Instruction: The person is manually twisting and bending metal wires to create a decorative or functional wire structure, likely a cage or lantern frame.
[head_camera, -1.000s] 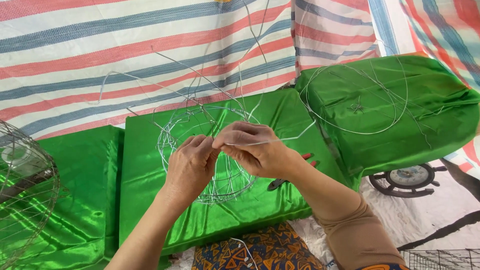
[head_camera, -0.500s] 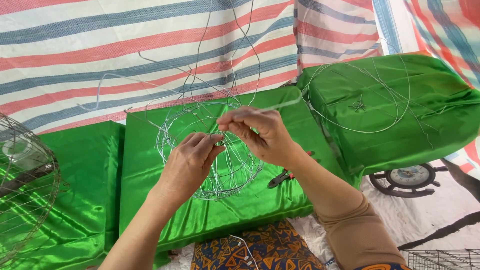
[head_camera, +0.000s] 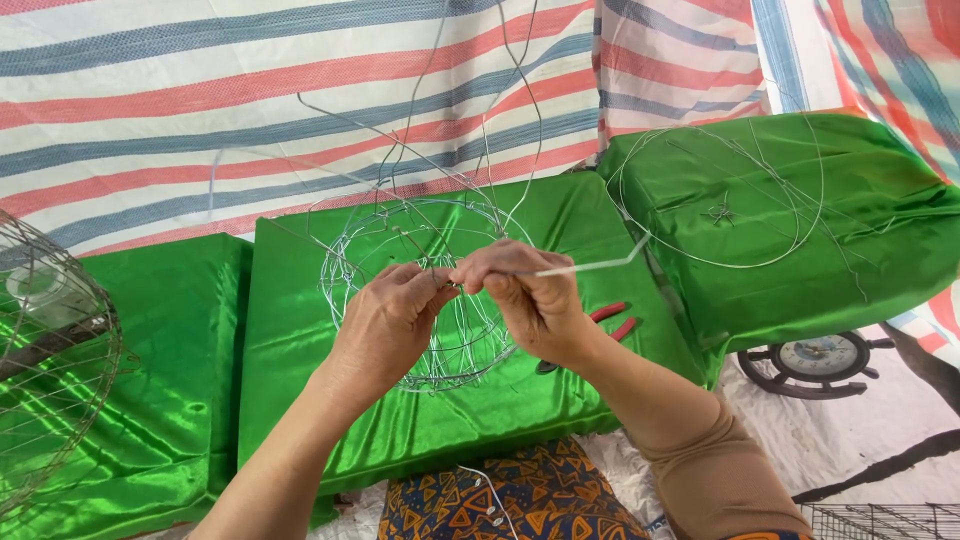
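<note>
The wire frame (head_camera: 430, 290), a round cage of thin silvery rings and ribs, sits between your two hands just above the middle green cushion (head_camera: 400, 420). Your left hand (head_camera: 385, 325) is closed on the frame's near side at about nine o'clock of the joint, fingers curled around a rib. Your right hand (head_camera: 525, 295) is pinched shut on a wire end (head_camera: 590, 266) that sticks out toward three o'clock and kinks upward at its tip. Both hands meet at one crossing, so you appear to be binding a joint there. As a judgement, the cage is partly built: several rings and ribs already hold a rounded shape, but long loose wires (head_camera: 500, 100) trail up toward twelve o'clock, untrimmed and untied. Beyond your right wrist, at four o'clock, red-handled pliers (head_camera: 600, 322) lie on the cushion, untouched. Farther out at two o'clock, a flat wire hoop (head_camera: 720, 195) rests on another green cushion (head_camera: 880, 200). At nine o'clock stands a finished-looking mesh cage (head_camera: 50, 370).
</note>
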